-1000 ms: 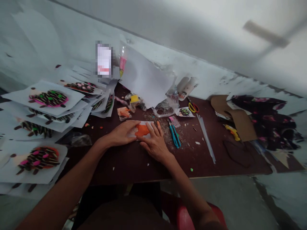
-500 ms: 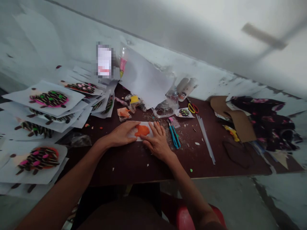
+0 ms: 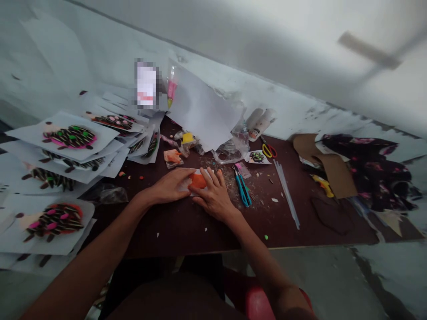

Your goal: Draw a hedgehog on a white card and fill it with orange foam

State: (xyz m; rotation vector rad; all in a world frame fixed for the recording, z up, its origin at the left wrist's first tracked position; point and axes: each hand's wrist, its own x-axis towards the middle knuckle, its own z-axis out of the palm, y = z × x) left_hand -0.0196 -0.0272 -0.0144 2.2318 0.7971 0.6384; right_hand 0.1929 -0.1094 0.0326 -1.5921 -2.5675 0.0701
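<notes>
A flat patch of orange clay (image 3: 197,180) lies on a small white sheet of paper (image 3: 185,186) at the middle of the table's front half. My left hand (image 3: 167,186) rests at the sheet's left side, its thumb and fingers apart around the left end of the clay. Across the right part of the clay lie the spread fingers of my right hand (image 3: 215,194), palm down. They cover some of the orange and most of the sheet's right end.
Stacked white sheets with hedgehog figures (image 3: 71,137) fill the left. Right of my hands lie teal-handled pliers (image 3: 243,189), scissors (image 3: 269,150), clear sticks (image 3: 287,193) and a yellow glue gun (image 3: 323,185). Plastic bags (image 3: 231,149) and an orange clay packet (image 3: 172,157) lie behind.
My right hand has slid slightly left, and its fingers now cover more of the orange clay. The left hand stays in place.
</notes>
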